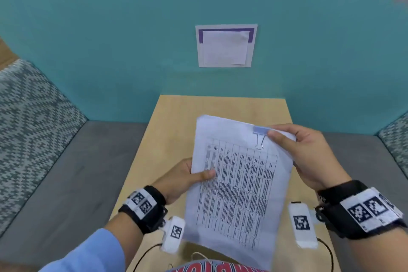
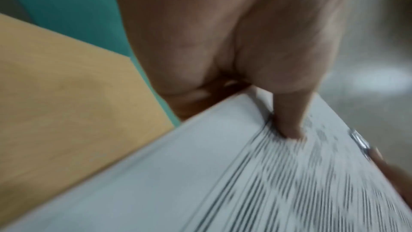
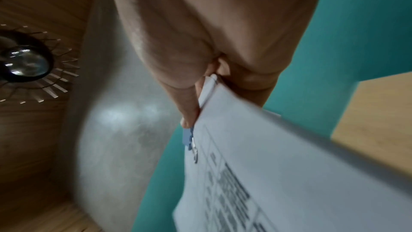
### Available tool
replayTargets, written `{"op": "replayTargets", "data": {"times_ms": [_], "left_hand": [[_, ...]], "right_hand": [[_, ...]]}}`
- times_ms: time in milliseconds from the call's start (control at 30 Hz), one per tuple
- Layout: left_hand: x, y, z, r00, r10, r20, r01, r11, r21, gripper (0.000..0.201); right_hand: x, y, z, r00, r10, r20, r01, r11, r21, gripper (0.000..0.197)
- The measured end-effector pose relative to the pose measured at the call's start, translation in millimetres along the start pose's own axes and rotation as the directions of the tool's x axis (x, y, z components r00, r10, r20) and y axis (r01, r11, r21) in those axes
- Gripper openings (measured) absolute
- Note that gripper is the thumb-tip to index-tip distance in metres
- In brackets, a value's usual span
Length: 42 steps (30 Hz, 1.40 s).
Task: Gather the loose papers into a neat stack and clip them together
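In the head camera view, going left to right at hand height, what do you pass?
Patterned cushion → left hand → stack of papers → right hand.

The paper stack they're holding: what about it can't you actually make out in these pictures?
- Printed table on the paper stack: head view, text too small; both wrist views blurred.
- Sheet count: not countable in any view.
- Binder clip: right hand thumb partly covers it in the head view; a blurred sliver in the right wrist view.
- Left hand fingers: behind the stack.
- Stack's bottom corner: cut off by the head view's edge.
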State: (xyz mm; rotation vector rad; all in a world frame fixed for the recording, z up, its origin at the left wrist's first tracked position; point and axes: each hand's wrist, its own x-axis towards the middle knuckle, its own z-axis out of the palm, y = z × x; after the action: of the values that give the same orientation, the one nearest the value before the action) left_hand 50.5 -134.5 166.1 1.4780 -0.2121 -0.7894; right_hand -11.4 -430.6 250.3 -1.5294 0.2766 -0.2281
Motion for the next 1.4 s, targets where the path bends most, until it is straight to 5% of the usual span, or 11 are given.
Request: {"op": "replayTargets", "data": {"times_ms": [133, 267, 533, 833, 1267, 1400], "left_hand": [[8, -24, 6, 0.987, 0.017, -0.16, -0.033, 0.995, -0.099, 0.05], [26, -32, -9, 0.955, -0.029, -0.296, -0.014, 0.99, -0.142, 0.071], [40, -85, -32, 0.896, -0.387, -0.216, 0.393, 0.919, -0.017, 0.043], [83, -139, -54, 0.856, -0.364, -0.367, 0.414, 0.908, 0.068, 0.045], [135, -190, -89, 0.833, -0.423, -0.357, 0.511, 0.835, 0.202, 0.041], [130, -186, -93, 0.879, -0.357, -0.315, 0.466, 0.78, 0.417, 0.041]], "right_hand": [[2, 37, -13, 0.978, 0.184, 0.095, -0.202, 0.952, 0.229, 0.062], [-40, 96, 3, 0.835, 0.436, 0.336, -0.495, 0.862, 0.11, 0.034], [-40, 196, 13, 0.817, 0.562, 0.131, -0.571, 0.82, 0.036, 0.041], [-16, 251, 33, 0.693, 0.721, 0.011, -0.72, 0.693, -0.018, 0.039], [36, 279, 48, 0.725, 0.688, -0.018, -0.518, 0.529, -0.672, 0.049], [40, 280, 41, 0.735, 0.678, 0.016, -0.354, 0.404, -0.843, 0.046]]}}
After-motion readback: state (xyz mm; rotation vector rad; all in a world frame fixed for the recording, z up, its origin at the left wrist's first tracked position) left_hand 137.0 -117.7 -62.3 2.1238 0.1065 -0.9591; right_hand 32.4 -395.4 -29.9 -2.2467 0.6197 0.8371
